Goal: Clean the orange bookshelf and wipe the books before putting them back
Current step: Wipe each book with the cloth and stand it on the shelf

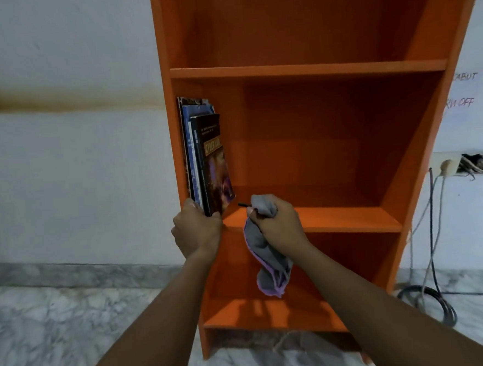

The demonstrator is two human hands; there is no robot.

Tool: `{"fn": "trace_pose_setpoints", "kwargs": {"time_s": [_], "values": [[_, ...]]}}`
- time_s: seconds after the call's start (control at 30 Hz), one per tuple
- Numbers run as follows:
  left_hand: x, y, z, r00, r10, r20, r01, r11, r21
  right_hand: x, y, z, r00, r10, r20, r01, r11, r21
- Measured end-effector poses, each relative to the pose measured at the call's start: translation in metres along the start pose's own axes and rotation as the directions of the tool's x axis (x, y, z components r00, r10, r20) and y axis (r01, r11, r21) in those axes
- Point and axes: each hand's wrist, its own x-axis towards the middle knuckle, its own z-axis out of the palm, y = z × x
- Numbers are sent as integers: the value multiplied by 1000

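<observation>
The left hand [199, 228] is curled round the lower near corner of the books [204, 157]. Its thumb is laid on their left face and its fingers are wrapped onto the right face, so the small stack is pinched together. The right hand [277, 223] is closed in a fist round a grey cloth [269, 269] with a purple hem, most of which hangs below the fist. A small dark stick-like thing [242, 204] juts from that fist toward the books; what it is cannot be told.

The books are stood upright, long axis vertical, at the left end of the middle shelf [337, 219] of the orange bookshelf [312, 69], close against its left side panel. The left hand is the nearer, being already on them. The right hand is held just beside them on the right, at the shelf's near edge.

The coming move is judged to turn on this: the stack's right cover is exposed to the cloth, while the left hand steadies the stack or draws it out toward the near side.
</observation>
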Motion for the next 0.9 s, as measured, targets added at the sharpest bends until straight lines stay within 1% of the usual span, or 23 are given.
{"fn": "trace_pose_setpoints", "kwargs": {"time_s": [0.07,0.13,0.23,0.3,0.37,0.4,0.43,0.5,0.53,0.57,0.63,0.67,0.7,0.73,0.8,0.87,0.9], "values": [[-20,0,-6,1000,0,23,0,1000,23,-19,-3,-11,1000,19,-2,-19,999,26],[-53,-4,-10,995,-12,99,7,999,50,-47,1,-20,997,75,-11,-74,995,64],[-112,-15,-9,959,-21,282,-9,994,107,-96,27,-34,980,198,6,-197,973,118],[-157,-31,-2,898,-54,436,-1,992,125,-136,56,-42,953,301,27,-302,951,67],[-201,-49,6,795,-91,600,-22,984,178,-173,92,-49,920,388,48,-388,921,-6],[-221,-58,10,733,-117,670,-31,978,205,-188,107,-51,898,438,39,-437,899,-35],[-244,-67,14,667,-156,728,-25,973,231,-205,127,-52,857,515,-3,-514,855,-67],[-282,-85,21,544,-252,801,16,957,290,-234,150,-51,724,682,-104,-689,723,-54],[-300,-96,26,478,-297,827,40,947,318,-248,161,-50,668,734,-119,-741,671,-22],[-316,-107,31,403,-341,850,60,936,347,-260,175,-49,633,764,-122,-770,638,-4],[-344,-127,38,250,-430,867,65,901,428,-277,185,-52,572,805,-155,-818,573,-42],[-355,-134,39,195,-467,863,52,883,466,-284,186,-54,559,809,-181,-828,556,-73],[-364,-140,40,157,-498,853,50,866,497,-292,189,-56,566,801,-194,-825,553,-118],[-374,-146,44,139,-520,843,74,854,515,-300,196,-58,574,796,-192,-817,544,-190],[-389,-152,47,116,-549,828,194,830,523,-322,213,-58,613,776,-147,-752,517,-408],[-402,-161,54,104,-566,818,367,786,497,-349,233,-56,609,793,-9,-605,457,-652],[-406,-166,59,108,-569,816,453,758,469,-362,243,-54,602,796,60,-514,445,-734]]}}
